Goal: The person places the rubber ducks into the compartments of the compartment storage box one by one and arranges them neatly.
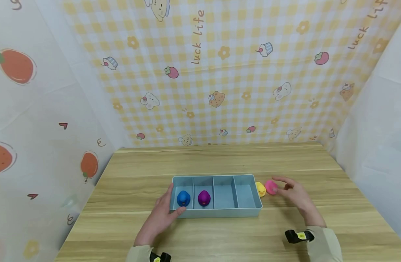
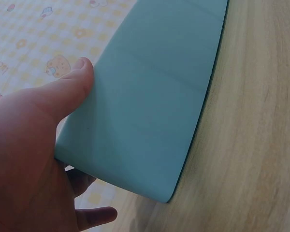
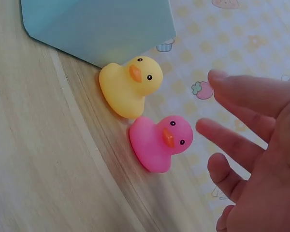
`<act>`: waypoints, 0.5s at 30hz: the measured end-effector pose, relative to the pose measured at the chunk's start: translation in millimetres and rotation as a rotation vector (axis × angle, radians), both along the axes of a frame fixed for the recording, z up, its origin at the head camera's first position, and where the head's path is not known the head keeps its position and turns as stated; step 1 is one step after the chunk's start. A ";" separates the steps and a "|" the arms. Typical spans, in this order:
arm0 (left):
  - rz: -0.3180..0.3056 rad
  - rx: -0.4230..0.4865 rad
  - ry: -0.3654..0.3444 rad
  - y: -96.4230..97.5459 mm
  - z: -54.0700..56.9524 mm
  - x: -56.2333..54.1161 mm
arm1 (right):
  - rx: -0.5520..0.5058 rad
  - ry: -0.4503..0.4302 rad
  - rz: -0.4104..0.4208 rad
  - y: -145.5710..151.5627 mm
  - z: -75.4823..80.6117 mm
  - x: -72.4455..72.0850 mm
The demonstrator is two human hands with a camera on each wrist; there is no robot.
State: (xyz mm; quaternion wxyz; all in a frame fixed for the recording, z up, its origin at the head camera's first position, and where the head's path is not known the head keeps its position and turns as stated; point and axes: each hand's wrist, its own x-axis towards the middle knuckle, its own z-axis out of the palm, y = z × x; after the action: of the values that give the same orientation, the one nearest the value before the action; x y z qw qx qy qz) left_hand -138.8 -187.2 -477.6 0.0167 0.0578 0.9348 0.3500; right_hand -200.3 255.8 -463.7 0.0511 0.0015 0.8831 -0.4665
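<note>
Pink toy duck [image 3: 152, 147] is faced by the right hand's [image 1: 296, 196] parted, empty fingers [image 3: 232, 144]; yellow toy duck [image 3: 123, 92] beyond them could be displaced by overreach, the four-compartment tray [image 1: 216, 213] being gripped by the left hand [image 1: 158, 216].

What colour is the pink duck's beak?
Orange; the beak shows best in the right wrist view.

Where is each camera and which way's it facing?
Head: worn there, facing forward and down at the tray; left hand and right hand show.
Left wrist: worn there, facing the tray's outer wall; left hand shows.
Right wrist: worn there, facing the yellow duck and pink duck; right hand shows.
Head and right wrist share both ducks.
</note>
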 end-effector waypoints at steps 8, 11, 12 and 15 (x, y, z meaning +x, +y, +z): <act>0.004 -0.002 -0.012 0.5 1.6 0.8 | -0.007 -0.043 0.020 2.8 -7.7 -2.8; 0.001 -0.002 -0.005 0.9 1.8 0.9 | -0.014 -0.054 0.027 3.1 -11.3 -3.4; 0.001 -0.004 -0.004 1.0 1.7 0.9 | -0.007 -0.053 0.028 3.1 -12.5 -3.4; 0.001 -0.003 0.004 1.0 1.2 0.9 | -0.011 -0.047 0.040 2.9 -16.2 -3.2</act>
State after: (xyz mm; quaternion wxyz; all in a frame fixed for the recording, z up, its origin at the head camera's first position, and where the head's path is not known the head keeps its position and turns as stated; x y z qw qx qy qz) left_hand -138.0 -186.3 -476.4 0.0148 0.0580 0.9355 0.3482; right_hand -203.5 258.7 -479.9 0.0809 -0.0054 0.8790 -0.4699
